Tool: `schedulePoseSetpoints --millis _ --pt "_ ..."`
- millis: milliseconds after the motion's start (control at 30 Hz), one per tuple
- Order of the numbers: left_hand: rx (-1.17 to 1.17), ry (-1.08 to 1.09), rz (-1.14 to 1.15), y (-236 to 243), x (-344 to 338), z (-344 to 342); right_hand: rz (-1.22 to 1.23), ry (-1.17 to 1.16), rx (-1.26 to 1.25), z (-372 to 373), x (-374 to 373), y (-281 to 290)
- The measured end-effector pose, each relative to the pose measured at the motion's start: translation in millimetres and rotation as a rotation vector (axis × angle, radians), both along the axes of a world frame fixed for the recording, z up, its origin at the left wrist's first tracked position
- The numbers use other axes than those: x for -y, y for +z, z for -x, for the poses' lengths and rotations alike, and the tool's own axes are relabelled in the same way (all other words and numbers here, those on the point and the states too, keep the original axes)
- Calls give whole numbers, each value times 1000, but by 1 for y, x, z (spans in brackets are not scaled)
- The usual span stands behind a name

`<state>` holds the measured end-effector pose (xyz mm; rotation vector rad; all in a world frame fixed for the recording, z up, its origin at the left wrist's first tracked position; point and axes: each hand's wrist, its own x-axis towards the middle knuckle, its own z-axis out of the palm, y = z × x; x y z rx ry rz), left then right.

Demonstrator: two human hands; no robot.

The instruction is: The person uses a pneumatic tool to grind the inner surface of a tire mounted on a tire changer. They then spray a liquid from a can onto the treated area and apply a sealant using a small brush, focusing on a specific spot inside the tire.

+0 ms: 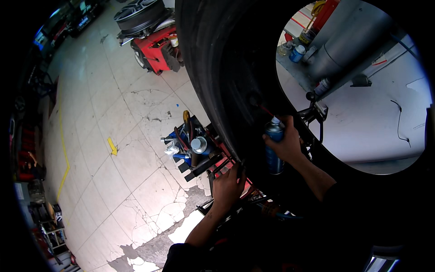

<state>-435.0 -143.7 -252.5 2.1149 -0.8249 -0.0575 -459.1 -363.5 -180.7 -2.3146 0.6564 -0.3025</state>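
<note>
Blue metal makes up the slim cylindrical spray can wrapped by the right hand, its fingers closed round the upper body just below the pale nozzle top. The can stands close to upright in the view, its long axis running up and down, while a thin red straw slants off the top, up and to the left—toward the dark inner wall of the big black rubber tyre. Near the straw's far end is a faint round dark spot on that wall; whether straw and rubber touch, I cannot tell. Of the two, the right hand is nearer the spot. The left hand lies lower, at the tyre's bottom left edge—whether its fingers pinch anything is lost in shadow. Just beyond it sits a dark slotted tool tray bearing a silver-topped can.
</note>
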Motion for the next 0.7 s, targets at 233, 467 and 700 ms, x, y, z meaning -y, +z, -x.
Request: schedulePoseSetpoints --millis 233,467,700 --pt "3 0 -2 -4 -2 -5 22 -45 15 -5 5 -1" --pt "-5 4 3 -2 1 -5 3 -22 39 -6 7 2" --pt "-28 5 -1 0 4 2 12 5 57 -4 8 2"
